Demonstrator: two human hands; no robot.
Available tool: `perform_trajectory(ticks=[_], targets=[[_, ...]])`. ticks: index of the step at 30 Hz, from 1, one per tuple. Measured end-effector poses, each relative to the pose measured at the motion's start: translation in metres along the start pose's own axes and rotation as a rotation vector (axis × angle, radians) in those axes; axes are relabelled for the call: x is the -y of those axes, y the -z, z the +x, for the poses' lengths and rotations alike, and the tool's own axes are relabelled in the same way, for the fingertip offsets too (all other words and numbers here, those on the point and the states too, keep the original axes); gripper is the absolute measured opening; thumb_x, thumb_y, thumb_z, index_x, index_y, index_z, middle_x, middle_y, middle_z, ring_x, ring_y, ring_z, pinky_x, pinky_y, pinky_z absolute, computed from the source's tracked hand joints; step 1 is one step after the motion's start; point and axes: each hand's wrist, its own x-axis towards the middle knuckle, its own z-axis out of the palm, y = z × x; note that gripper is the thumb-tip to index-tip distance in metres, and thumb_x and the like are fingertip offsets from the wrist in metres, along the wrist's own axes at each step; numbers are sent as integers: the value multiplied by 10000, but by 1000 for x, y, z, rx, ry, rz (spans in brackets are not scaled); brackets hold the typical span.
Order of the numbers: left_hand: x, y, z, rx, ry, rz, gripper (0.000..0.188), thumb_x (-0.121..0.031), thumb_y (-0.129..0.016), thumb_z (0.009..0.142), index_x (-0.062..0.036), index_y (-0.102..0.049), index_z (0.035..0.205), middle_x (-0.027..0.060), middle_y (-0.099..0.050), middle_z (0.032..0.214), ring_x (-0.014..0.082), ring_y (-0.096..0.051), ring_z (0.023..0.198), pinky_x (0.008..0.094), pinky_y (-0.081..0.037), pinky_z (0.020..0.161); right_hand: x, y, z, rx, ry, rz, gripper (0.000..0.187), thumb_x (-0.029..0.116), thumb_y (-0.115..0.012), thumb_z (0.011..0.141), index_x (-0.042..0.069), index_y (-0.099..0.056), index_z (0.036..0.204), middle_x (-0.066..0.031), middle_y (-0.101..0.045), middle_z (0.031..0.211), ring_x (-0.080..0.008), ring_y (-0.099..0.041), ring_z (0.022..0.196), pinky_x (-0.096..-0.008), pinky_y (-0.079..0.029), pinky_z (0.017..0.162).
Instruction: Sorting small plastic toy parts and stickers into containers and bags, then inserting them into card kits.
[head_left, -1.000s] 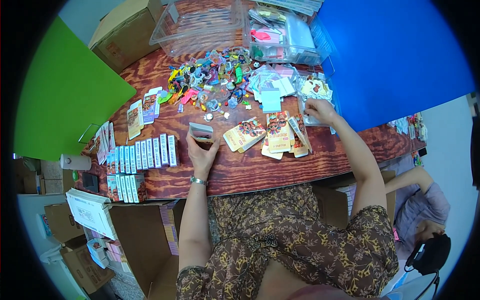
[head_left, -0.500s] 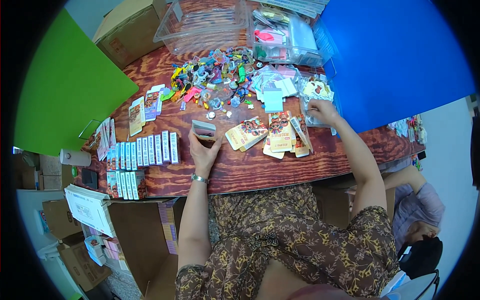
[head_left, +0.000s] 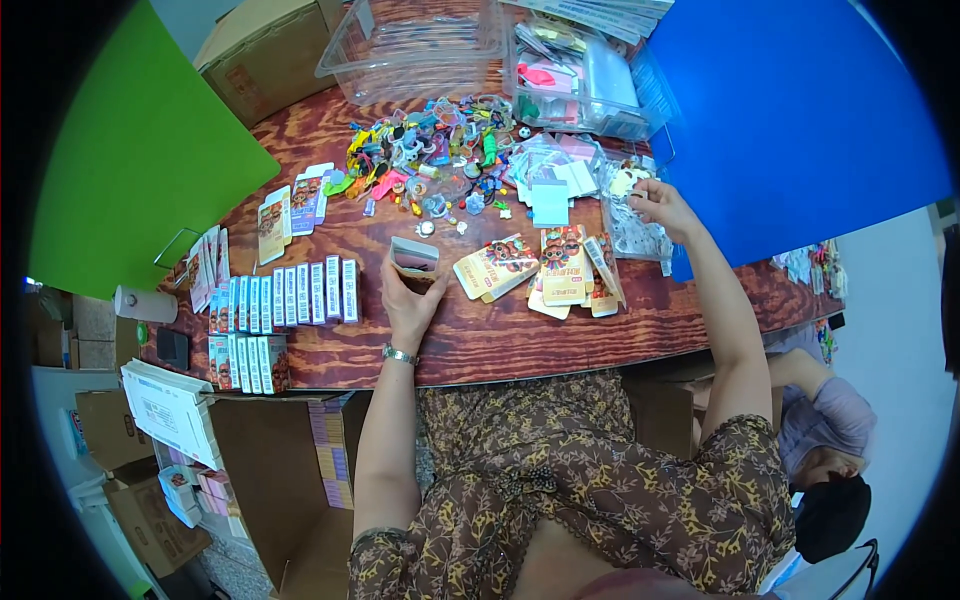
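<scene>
My left hand (head_left: 412, 305) is wrapped round a small cardboard box (head_left: 414, 254), upright with its top end open. Something flat and pinkish shows inside it. Over on the right, my right hand (head_left: 664, 208) is above a clear plastic tray (head_left: 640, 243) of small pale pieces (head_left: 628, 181). Its fingertips are pinched together at the pieces, and whatever is between them is too small to make out. Between my hands lie several flattened yellow cartons (head_left: 563, 265) with cartoon figures. A light blue stack of cards (head_left: 550, 204) sits behind them.
Rows of filled small boxes (head_left: 304, 295) stand at the left. A heap of colourful trinkets (head_left: 435, 150) covers the table's middle, with clear bins (head_left: 410, 72) behind. Green (head_left: 150, 150) and blue panels (head_left: 790, 130) flank the table. A co-worker's sleeve (head_left: 835, 410) shows at the lower right.
My right hand has shifted slightly up and right over the tray, its fingertips still together. The left hand keeps the open box in nearly the same spot. The view has moved slightly.
</scene>
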Motion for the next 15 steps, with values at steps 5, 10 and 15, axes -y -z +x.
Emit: perform_trajectory(ticks=[5,10,15], targets=[[0,2,-1,1,8,50,828,-257,-919,682,-25,-470,1338,179,-630,1160,348,-641,1062,436,-516,883,-7,-2,7,-79,40,-135,149,175,-730,900,90,-625,962,38,-650,870,-69,-590,754,-248,-468,641],[1,-3,2,8,-9,37,823,-270,-919,683,-26,-471,1330,184,-627,1159,360,-634,1064,441,-511,885,-46,-4,18,-149,167,-507,264,213,-757,840,60,-658,1031,-69,-700,833,-180,-661,734,-344,-529,677],[1,0,0,10,13,38,822,-265,-917,686,-26,-467,1332,185,-626,1161,362,-632,1067,442,-509,888,-39,-43,18,-248,151,-956,296,235,-743,831,72,-669,1066,-188,-723,911,-375,-701,873,-467,-547,763]])
